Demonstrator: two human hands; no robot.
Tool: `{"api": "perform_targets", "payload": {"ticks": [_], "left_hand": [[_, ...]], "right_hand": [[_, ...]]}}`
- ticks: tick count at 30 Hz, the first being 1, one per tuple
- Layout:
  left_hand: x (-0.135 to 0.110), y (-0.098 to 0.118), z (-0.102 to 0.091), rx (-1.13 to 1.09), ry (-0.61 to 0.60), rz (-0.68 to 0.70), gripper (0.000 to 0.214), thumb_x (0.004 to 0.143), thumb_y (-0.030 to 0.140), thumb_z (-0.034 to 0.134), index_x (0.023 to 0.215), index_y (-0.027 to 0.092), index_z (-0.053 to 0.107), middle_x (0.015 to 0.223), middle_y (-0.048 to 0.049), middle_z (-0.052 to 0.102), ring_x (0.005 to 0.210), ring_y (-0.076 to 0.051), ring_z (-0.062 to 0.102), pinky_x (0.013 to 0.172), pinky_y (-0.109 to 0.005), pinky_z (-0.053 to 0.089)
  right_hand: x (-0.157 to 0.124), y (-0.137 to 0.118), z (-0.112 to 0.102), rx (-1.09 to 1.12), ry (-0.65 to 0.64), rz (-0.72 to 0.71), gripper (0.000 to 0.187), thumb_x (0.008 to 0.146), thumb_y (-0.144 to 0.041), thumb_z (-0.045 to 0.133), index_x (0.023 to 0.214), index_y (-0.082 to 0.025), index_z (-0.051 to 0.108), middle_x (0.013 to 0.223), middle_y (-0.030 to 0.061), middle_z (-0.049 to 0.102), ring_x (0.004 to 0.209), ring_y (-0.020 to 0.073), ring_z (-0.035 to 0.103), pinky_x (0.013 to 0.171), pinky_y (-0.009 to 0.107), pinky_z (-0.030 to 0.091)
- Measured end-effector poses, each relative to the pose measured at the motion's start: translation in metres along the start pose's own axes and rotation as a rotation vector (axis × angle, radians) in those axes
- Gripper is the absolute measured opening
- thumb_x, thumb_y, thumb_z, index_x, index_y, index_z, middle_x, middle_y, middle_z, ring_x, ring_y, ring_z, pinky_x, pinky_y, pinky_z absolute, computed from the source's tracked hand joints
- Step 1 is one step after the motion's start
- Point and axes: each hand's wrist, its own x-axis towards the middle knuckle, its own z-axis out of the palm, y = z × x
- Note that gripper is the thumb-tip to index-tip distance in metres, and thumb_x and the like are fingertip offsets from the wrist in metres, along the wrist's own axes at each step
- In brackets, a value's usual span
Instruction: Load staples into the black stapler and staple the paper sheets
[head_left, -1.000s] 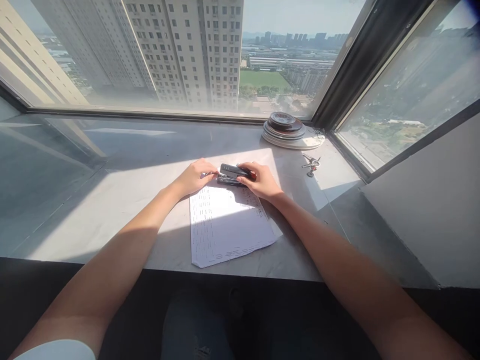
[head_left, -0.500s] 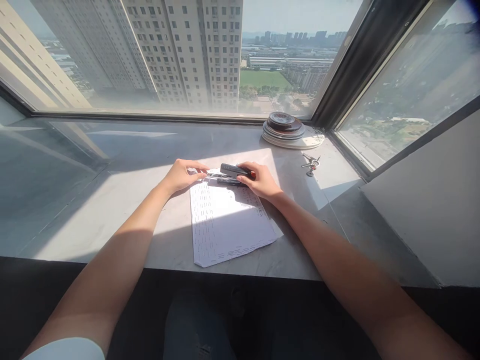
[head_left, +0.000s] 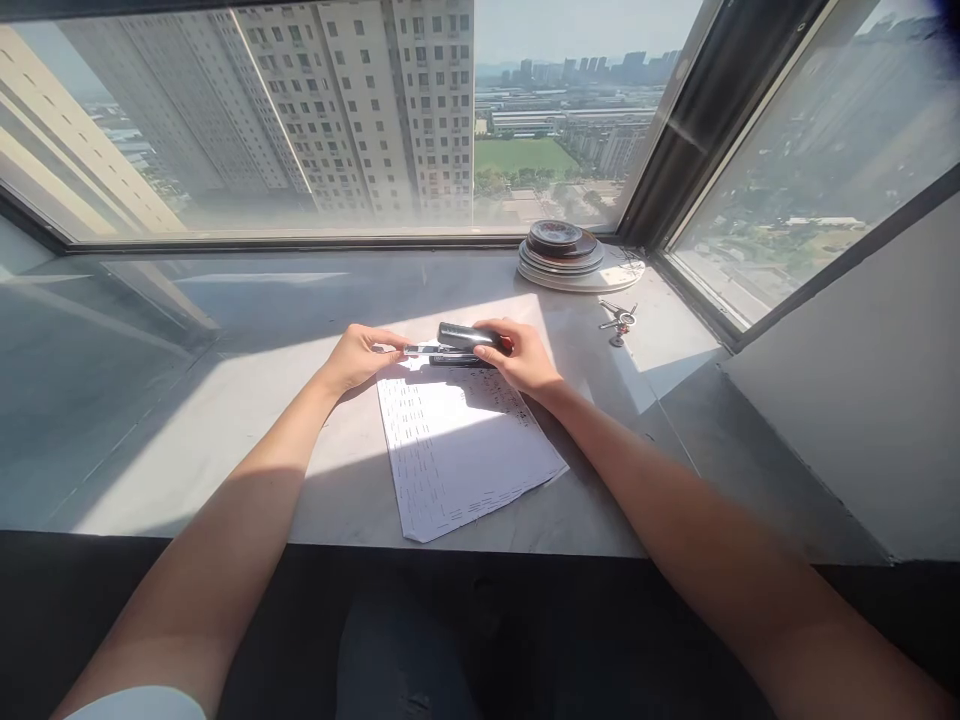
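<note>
A black stapler (head_left: 466, 336) is in my right hand (head_left: 523, 357), its top arm raised from the black base. My right thumb and fingers wrap around its right end. At the left end, a narrow silver strip (head_left: 420, 350) sticks out from between the two arms. My left hand (head_left: 360, 354) pinches the outer tip of this strip between thumb and fingers. Whether the strip is a row of staples or part of the stapler, I cannot tell. Below both hands lies a white sheet of paper (head_left: 480, 455), with many short staple-like marks along its left and bottom edges.
Stacked round plates (head_left: 559, 262) stand by the window corner at the back right. A small metal object with several arms (head_left: 619, 321) lies in front of them. Window frames (head_left: 315, 242) border the grey sill (head_left: 247, 400), whose front edge is near the paper's bottom.
The paper has turned slightly, its bottom edge shifting right. The stapler's top arm has rolled a little. My left fingers stay at the silver strip, which shows more clearly. The view has shifted slightly.
</note>
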Motion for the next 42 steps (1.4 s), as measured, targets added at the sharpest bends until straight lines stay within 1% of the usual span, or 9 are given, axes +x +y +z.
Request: {"api": "perform_targets", "payload": {"ticks": [5,11,20,23,25,29,33,37,42], "left_hand": [[0.001,0.003,-0.002,0.009,-0.05,0.043,0.035,0.08,0.046,0.09,0.106,0.022,0.09,0.104,-0.0147,0.085,0.091,-0.028,0.079,0.079,-0.042,0.066],[0.001,0.006,-0.003,0.028,-0.082,0.072,0.033,0.087,0.049,0.085,0.108,0.024,0.089,0.102,-0.0145,0.085,0.092,-0.028,0.079,0.083,-0.043,0.063],[-0.002,0.011,0.005,0.022,-0.08,0.067,0.035,0.082,0.048,0.089,0.106,0.023,0.09,0.098,-0.0142,0.085,0.089,-0.028,0.078,0.076,-0.041,0.063],[-0.003,0.015,0.011,0.051,-0.095,0.085,0.026,0.08,0.044,0.09,0.098,0.024,0.091,0.096,-0.0124,0.084,0.088,-0.027,0.078,0.073,-0.039,0.062],[-0.003,0.017,0.014,0.073,-0.063,0.104,0.022,0.078,0.042,0.091,0.091,0.024,0.091,0.091,-0.0114,0.084,0.084,-0.026,0.077,0.071,-0.038,0.061],[-0.005,0.022,0.017,0.087,0.025,0.094,0.026,0.076,0.045,0.092,0.088,0.022,0.089,0.089,-0.0113,0.082,0.082,-0.026,0.076,0.062,-0.036,0.062],[-0.005,0.023,0.02,0.069,-0.028,0.101,0.025,0.077,0.044,0.09,0.09,0.022,0.089,0.09,-0.01,0.08,0.083,-0.024,0.074,0.063,-0.035,0.061],[-0.003,0.021,0.022,0.116,-0.041,0.163,0.015,0.076,0.036,0.089,0.083,0.023,0.088,0.081,-0.0074,0.078,0.08,-0.023,0.071,0.067,-0.035,0.057],[-0.001,0.02,0.021,0.171,-0.099,0.161,0.017,0.074,0.038,0.089,0.075,0.022,0.084,0.075,-0.0062,0.075,0.076,-0.023,0.069,0.065,-0.033,0.052]], "right_hand": [[0.001,0.003,0.0,-0.044,0.001,0.018,0.035,0.088,-0.04,0.074,0.117,-0.021,0.078,0.112,0.0084,0.077,0.104,0.029,0.07,0.095,0.047,0.057],[0.002,0.01,-0.002,-0.091,0.006,-0.023,0.038,0.091,-0.045,0.071,0.12,-0.021,0.077,0.114,0.0095,0.076,0.101,0.0292,0.069,0.093,0.046,0.056],[0.001,0.006,-0.004,-0.117,0.002,-0.051,0.038,0.092,-0.045,0.071,0.121,-0.021,0.078,0.105,0.0083,0.074,0.093,0.0279,0.067,0.091,0.046,0.054],[-0.001,0.002,-0.002,-0.117,-0.046,-0.058,0.037,0.092,-0.043,0.073,0.121,-0.02,0.079,0.099,0.0073,0.071,0.087,0.0255,0.064,0.091,0.046,0.054],[-0.001,0.0,-0.002,-0.121,-0.074,-0.052,0.038,0.092,-0.043,0.074,0.122,-0.021,0.079,0.099,0.0073,0.071,0.086,0.0249,0.063,0.09,0.046,0.054],[-0.001,-0.002,-0.001,-0.047,-0.055,-0.025,0.039,0.093,-0.048,0.074,0.123,-0.022,0.078,0.105,0.0077,0.071,0.094,0.0271,0.066,0.093,0.047,0.056],[-0.001,-0.006,-0.001,-0.004,-0.098,-0.035,0.041,0.093,-0.05,0.075,0.122,-0.021,0.078,0.108,0.0083,0.072,0.1,0.0284,0.067,0.096,0.048,0.056],[-0.003,-0.012,0.001,0.022,-0.153,-0.056,0.043,0.094,-0.052,0.074,0.124,-0.02,0.077,0.114,0.01,0.074,0.107,0.0292,0.067,0.097,0.047,0.056],[-0.003,-0.015,0.004,0.065,-0.244,-0.077,0.042,0.098,-0.051,0.071,0.126,-0.02,0.074,0.125,0.0111,0.074,0.111,0.0296,0.069,0.097,0.045,0.056]]}}
